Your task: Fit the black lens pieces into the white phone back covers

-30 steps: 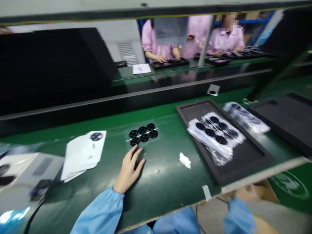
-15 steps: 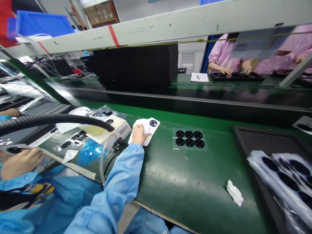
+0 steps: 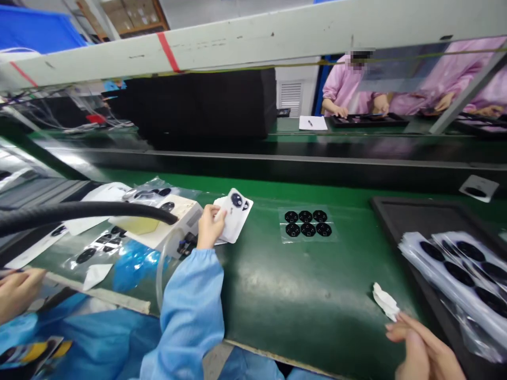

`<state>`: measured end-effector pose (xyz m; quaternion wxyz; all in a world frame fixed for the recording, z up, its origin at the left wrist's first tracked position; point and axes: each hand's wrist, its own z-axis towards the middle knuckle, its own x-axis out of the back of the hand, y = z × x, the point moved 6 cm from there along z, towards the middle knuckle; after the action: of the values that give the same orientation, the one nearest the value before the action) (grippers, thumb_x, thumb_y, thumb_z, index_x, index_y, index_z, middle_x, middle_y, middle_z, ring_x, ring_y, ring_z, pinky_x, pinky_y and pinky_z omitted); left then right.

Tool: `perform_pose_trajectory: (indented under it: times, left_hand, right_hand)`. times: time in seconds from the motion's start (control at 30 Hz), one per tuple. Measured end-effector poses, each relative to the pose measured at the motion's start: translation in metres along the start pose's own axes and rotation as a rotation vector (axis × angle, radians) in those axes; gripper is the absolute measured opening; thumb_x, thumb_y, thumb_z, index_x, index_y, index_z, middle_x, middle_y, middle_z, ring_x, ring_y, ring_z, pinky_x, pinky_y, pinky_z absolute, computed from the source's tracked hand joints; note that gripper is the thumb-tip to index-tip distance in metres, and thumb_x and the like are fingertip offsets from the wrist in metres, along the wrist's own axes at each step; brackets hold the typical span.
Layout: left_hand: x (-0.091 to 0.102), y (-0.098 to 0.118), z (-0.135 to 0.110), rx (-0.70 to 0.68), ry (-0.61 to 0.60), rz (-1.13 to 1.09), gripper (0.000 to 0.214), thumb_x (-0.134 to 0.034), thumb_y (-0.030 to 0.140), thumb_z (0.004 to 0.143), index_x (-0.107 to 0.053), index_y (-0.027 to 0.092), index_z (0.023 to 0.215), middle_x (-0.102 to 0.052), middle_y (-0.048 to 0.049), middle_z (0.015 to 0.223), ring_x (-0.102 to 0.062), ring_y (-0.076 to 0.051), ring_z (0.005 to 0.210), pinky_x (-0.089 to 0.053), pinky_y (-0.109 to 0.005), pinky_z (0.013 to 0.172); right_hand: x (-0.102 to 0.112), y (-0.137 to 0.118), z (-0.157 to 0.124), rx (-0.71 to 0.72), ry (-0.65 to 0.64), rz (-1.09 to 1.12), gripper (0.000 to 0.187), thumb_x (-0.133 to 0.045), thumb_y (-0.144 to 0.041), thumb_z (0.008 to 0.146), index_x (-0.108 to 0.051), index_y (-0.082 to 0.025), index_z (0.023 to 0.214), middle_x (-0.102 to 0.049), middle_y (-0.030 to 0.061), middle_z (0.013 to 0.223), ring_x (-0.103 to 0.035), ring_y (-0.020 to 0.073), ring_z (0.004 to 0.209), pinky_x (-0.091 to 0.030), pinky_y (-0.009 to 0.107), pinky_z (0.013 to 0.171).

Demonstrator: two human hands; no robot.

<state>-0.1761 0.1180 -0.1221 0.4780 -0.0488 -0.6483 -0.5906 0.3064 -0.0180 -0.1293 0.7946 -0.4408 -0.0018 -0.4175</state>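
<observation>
L hand (image 3: 212, 224) is pinching a wht panel (image 3: 231, 214) by its left side, thumb resting on the face below the round blk patch, and is holding it tilted over the panel stack (image 3: 242, 222), left of the clear disc sheet (image 3: 307, 223); can't tell if its low edge is touching the stack. R hand (image 3: 423, 345) is hovering right of the sheet and nearer the body, fingers close together, tips at the crumpled tissue (image 3: 385, 301); gripping or just touching, can't tell. Dark tray (image 3: 415, 214) w/ bagged discs (image 3: 459, 277) is lying further right of the sheet. To do this well, L fingers should be gripping only the panel's rim, off the patch, b/c glossy blk prob. shows prints; panel shouldn't be scraping the stack. R fingers should be pinching one tissue end, leaving a clean face free.
</observation>
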Motion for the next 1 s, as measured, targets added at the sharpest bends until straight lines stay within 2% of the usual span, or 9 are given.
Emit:
perform_pose_trajectory:
  times: [0.1,0.17,0.27,0.33,0.43,0.53,0.63,0.8,1.0]
  left_hand:
    - [-0.022,0.03,-0.076,-0.093,-0.158,-0.229,0.05,-0.043,0.028,0.095,-0.024,0.024,0.141,-0.064,-0.0108,0.118,-0.069,-0.019,0.097,-0.059,-0.029,0.073]
    - [-0.052,0.047,-0.139,-0.087,-0.446,-0.55,0.065,-0.051,0.029,0.091,-0.017,0.031,0.146,-0.056,-0.0125,0.13,-0.068,-0.021,0.099,-0.06,-0.031,0.074]
    - [-0.087,0.052,-0.218,-0.015,-0.757,-0.634,0.068,-0.05,0.027,0.091,-0.011,0.033,0.147,-0.052,-0.0132,0.13,-0.066,-0.022,0.101,-0.061,-0.032,0.07]
    - [-0.097,0.05,-0.244,-0.043,-0.856,-0.546,0.073,-0.05,0.023,0.091,-0.006,0.034,0.148,-0.051,-0.0127,0.125,-0.065,-0.023,0.101,-0.061,-0.035,0.072]
    - [-0.09,0.055,-0.241,-0.262,-0.798,-0.249,0.074,-0.054,0.022,0.089,-0.013,0.032,0.149,-0.049,-0.0125,0.121,-0.056,-0.027,0.111,-0.053,-0.048,0.091]
    - [-0.081,0.073,-0.212,-0.456,-0.673,-0.057,0.043,-0.055,0.021,0.089,-0.045,0.027,0.131,-0.047,-0.0121,0.123,-0.05,-0.028,0.116,-0.047,-0.049,0.097]
    - [-0.097,0.092,-0.185,-0.52,-0.703,-0.141,0.014,-0.05,0.017,0.092,-0.056,0.022,0.104,-0.057,-0.006,0.1,-0.059,-0.018,0.093,-0.053,-0.034,0.083]
    - [-0.137,0.101,-0.159,-0.568,-0.76,-0.16,0.008,-0.058,0.014,0.084,-0.059,0.02,0.089,-0.057,0.0007,0.08,-0.059,-0.012,0.07,-0.05,-0.023,0.062]
    - [-0.14,0.102,-0.156,-0.615,-0.81,-0.141,0.006,-0.059,0.016,0.083,-0.061,0.019,0.087,-0.056,0.0012,0.079,-0.058,-0.01,0.067,-0.048,-0.018,0.054]
  right_hand:
    - [-0.028,-0.03,-0.003,-0.008,-0.25,0.026,0.017,-0.055,-0.024,0.092,-0.065,-0.019,0.105,-0.067,0.0037,0.077,-0.066,0.019,0.067,-0.054,0.033,0.069]
    - [-0.055,-0.045,-0.009,0.046,-0.524,0.035,0.025,-0.053,-0.027,0.093,-0.06,-0.021,0.117,-0.069,0.007,0.099,-0.067,0.0226,0.092,-0.053,0.039,0.088]
    - [-0.09,-0.05,-0.024,0.167,-0.87,-0.046,0.072,-0.058,-0.045,0.089,-0.029,-0.016,0.147,-0.044,0.0147,0.145,-0.041,0.0297,0.135,-0.04,0.048,0.109]
    - [-0.105,-0.045,-0.035,0.24,-1.018,-0.109,0.095,-0.063,-0.051,0.084,-0.01,-0.011,0.153,-0.026,0.0169,0.156,-0.024,0.0304,0.144,-0.028,0.052,0.116]
    - [-0.116,-0.039,-0.045,0.309,-1.128,-0.162,0.11,-0.067,-0.054,0.079,0.0,-0.008,0.153,-0.02,0.0186,0.157,-0.016,0.0293,0.147,-0.019,0.053,0.119]
    - [-0.118,-0.037,-0.046,0.334,-1.148,-0.175,0.12,-0.072,-0.056,0.074,0.004,-0.009,0.153,-0.022,0.0188,0.157,-0.016,0.0286,0.147,-0.019,0.053,0.119]
    - [-0.118,-0.037,-0.045,0.342,-1.134,-0.181,0.122,-0.073,-0.055,0.073,0.006,-0.01,0.153,-0.022,0.0179,0.157,-0.017,0.0288,0.146,-0.02,0.053,0.119]
    - [-0.118,-0.036,-0.045,0.356,-1.116,-0.169,0.124,-0.074,-0.056,0.072,0.009,-0.01,0.153,-0.023,0.0194,0.157,-0.021,0.0304,0.145,-0.022,0.055,0.118]
    - [-0.117,-0.036,-0.045,0.359,-1.101,-0.169,0.127,-0.075,-0.057,0.07,0.008,-0.009,0.153,-0.025,0.0191,0.156,-0.021,0.0302,0.145,-0.022,0.053,0.118]
